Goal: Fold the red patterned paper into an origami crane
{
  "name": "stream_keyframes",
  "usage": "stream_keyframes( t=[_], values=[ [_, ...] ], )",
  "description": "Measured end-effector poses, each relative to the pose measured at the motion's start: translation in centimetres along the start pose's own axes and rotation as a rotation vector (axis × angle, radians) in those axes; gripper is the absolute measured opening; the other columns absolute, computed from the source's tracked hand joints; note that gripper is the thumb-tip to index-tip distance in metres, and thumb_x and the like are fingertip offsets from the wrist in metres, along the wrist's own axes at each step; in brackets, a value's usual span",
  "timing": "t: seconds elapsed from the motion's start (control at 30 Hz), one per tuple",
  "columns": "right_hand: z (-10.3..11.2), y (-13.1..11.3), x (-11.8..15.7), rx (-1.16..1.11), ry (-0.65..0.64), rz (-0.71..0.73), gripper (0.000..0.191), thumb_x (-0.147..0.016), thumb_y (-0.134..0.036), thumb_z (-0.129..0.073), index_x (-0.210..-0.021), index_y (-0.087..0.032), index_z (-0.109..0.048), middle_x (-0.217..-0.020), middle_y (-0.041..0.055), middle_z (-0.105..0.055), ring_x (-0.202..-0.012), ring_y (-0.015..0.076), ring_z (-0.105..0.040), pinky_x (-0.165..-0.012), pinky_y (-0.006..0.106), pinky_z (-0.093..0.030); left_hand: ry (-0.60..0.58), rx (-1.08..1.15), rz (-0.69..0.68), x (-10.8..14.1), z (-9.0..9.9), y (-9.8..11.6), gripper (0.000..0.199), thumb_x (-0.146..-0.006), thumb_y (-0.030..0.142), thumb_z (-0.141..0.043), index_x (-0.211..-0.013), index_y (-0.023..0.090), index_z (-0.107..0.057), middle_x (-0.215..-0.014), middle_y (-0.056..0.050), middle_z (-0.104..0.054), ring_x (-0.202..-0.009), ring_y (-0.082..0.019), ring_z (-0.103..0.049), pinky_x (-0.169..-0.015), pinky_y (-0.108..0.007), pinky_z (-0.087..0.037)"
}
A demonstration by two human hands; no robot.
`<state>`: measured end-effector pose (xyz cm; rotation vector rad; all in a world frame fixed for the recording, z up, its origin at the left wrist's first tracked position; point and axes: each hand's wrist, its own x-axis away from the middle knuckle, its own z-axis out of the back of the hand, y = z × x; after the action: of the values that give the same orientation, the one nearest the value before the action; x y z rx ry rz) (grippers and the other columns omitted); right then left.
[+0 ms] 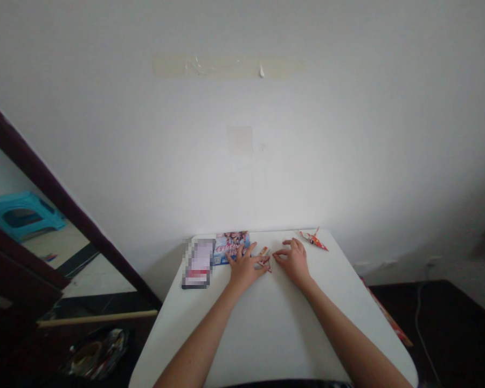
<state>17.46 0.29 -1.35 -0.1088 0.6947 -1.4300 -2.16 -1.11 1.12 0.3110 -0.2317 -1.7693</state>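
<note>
A small folded paper [264, 251] in red, white and orange lies on the white table [262, 334], partly covered by my left hand [244, 268]. That hand's thumb and index finger close on the paper, while its other fingers spread over the edge of a printed leaflet [225, 242]. Just to the right, my right hand [295, 260] has its thumb and fingertips drawn together beside the paper; whatever they pinch is too small to make out. Beyond the right hand, a folded paper crane [315, 239] in red and white rests near the table's back edge.
A phone [199, 264], blurred out, lies left of the leaflet. The table's back edge meets a white wall [323, 151]. At far left are a dark-framed mirror [70, 180] showing a blue stool, and a dark bag [97, 353] on the floor. A cable [418, 312] hangs at right.
</note>
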Motion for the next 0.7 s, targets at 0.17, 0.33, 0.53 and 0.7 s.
stream_keyframes(
  t=[0.17, 0.33, 0.53, 0.7],
  values=[
    [0.05, -0.33, -0.12, 0.027, 0.041, -0.014, 0.018, -0.089, -0.040, -0.064, -0.090, -0.034, -0.081, -0.129, 0.0070, -0.059, -0.136, 0.0345, -0.038, -0.113, 0.057, -0.032, -0.012, 0.001, 0.004, -0.09, 0.00, -0.03, 0.034, -0.084, 0.062, -0.063, -0.117, 0.058, -0.067, -0.161, 0.011, -0.036, -0.151, -0.041, -0.019, -0.111, -0.082, -0.003],
    [0.06, -0.33, -0.10, 0.037, 0.052, -0.023, 0.019, -0.090, -0.041, -0.063, -0.094, -0.034, -0.081, -0.127, 0.0080, -0.059, -0.135, 0.0341, -0.039, -0.112, 0.057, -0.033, -0.016, -0.029, 0.015, 0.06, 0.10, 0.19, 0.035, -0.083, 0.063, -0.064, -0.118, 0.059, -0.066, -0.161, 0.011, -0.036, -0.151, -0.040, -0.019, -0.112, -0.081, -0.004],
    [-0.17, -0.12, -0.05, 0.025, 0.042, -0.010, 0.019, -0.091, -0.042, -0.063, -0.095, -0.034, -0.080, -0.125, 0.0083, -0.058, -0.133, 0.0321, -0.040, -0.112, 0.055, -0.033, -0.004, -0.026, 0.008, 0.12, -0.03, 0.10, 0.036, -0.084, 0.063, -0.063, -0.119, 0.059, -0.066, -0.160, 0.011, -0.039, -0.150, -0.040, -0.022, -0.112, -0.080, -0.002],
    [-0.09, -0.44, 0.10, 0.047, 0.055, -0.002, 0.018, -0.091, -0.041, -0.064, -0.095, -0.033, -0.080, -0.126, 0.0085, -0.058, -0.134, 0.0319, -0.038, -0.113, 0.054, -0.030, 0.003, -0.029, -0.004, 0.00, -0.29, -0.13, 0.035, -0.084, 0.064, -0.062, -0.119, 0.060, -0.065, -0.160, 0.011, -0.039, -0.150, -0.040, -0.023, -0.111, -0.082, -0.003]
  ],
)
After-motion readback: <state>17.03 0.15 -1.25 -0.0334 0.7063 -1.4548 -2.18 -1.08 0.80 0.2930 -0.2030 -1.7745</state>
